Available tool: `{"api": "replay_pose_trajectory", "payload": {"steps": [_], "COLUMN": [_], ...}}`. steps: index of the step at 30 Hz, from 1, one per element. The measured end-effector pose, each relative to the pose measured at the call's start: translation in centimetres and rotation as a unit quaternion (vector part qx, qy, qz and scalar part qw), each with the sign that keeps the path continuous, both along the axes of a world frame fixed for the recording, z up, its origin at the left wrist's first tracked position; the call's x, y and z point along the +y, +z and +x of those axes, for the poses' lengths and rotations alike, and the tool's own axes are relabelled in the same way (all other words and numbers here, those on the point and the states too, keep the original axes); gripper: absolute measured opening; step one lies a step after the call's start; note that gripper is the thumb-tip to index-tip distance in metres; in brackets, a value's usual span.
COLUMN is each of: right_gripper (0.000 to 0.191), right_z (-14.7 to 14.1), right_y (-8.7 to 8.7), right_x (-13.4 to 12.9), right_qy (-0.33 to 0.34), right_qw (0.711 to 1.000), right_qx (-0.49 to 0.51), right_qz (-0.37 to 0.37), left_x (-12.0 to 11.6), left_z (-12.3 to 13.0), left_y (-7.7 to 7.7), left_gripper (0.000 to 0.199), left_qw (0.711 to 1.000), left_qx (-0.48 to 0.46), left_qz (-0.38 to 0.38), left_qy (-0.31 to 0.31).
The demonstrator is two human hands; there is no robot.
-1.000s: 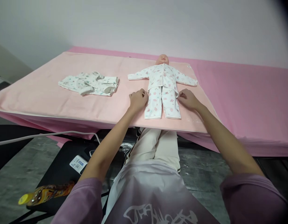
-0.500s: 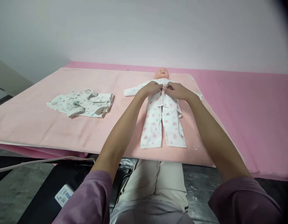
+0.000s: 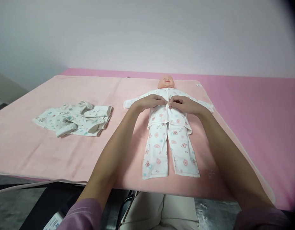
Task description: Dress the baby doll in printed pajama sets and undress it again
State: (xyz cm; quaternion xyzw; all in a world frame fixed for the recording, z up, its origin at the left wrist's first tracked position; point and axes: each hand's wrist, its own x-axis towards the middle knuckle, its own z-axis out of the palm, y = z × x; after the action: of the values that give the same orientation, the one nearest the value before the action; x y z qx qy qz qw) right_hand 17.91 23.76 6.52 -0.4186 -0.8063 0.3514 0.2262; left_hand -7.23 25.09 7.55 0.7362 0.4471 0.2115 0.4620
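A baby doll (image 3: 166, 81) lies on its back, head toward the wall, dressed in a white long-sleeved baby shirt (image 3: 159, 115) and matching patterned trousers (image 3: 157, 153). Both shirt sleeves stretch out to the sides. At the middle of the shirt front, my left hand (image 3: 151, 101) pinches the fabric edge from the left. My right hand (image 3: 183, 103) pinches the same front opening from the right, its fingertips nearly touching the left ones. Whatever fastener lies between the fingertips is too small to make out.
Left of the doll lies a loosely folded set of white baby clothes (image 3: 75, 119) with a green print. A peach mat (image 3: 123, 92) covers much of the pink table (image 3: 252, 121). A pale cable (image 3: 30, 187) runs past the table's front left edge.
Both hands have moved down the shirt front from the upper chest to about its middle, still pinching. The view has shifted, so the doll and clothes appear nearer.
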Motion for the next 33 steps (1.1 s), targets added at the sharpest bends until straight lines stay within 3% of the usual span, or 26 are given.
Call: {"api": "replay_pose_trajectory", "payload": {"steps": [9,17,23,29,33], "right_gripper": [0.026,0.023,0.027,0.035,0.040], "right_z": [-0.7,-0.3,-0.2,0.1,0.5], "right_y": [0.6,1.5,1.1,0.1,0.2], "right_x": [-1.0,-1.7,-1.3,-0.8,0.2], "right_qy": [-0.053,-0.013,-0.002,-0.065,-0.068], "right_qw": [0.998,1.000,1.000,0.995,0.991], "right_qx": [-0.010,-0.002,0.004,0.061,0.093], "right_qz": [-0.018,-0.014,-0.006,-0.042,-0.065], "left_x": [-0.7,-0.9,-1.2,-0.9,-1.1], "left_z": [0.6,0.6,0.9,0.8,0.8], "left_y": [0.4,0.8,1.2,0.6,1.1], "left_gripper": [0.024,0.026,0.023,0.024,0.024], "left_qw": [0.999,0.999,0.999,0.999,0.999], "left_qx": [-0.001,-0.009,-0.007,-0.032,-0.033], "left_qz": [-0.030,-0.043,-0.041,-0.028,-0.004], "left_qy": [0.018,0.017,0.026,0.021,0.030]}}
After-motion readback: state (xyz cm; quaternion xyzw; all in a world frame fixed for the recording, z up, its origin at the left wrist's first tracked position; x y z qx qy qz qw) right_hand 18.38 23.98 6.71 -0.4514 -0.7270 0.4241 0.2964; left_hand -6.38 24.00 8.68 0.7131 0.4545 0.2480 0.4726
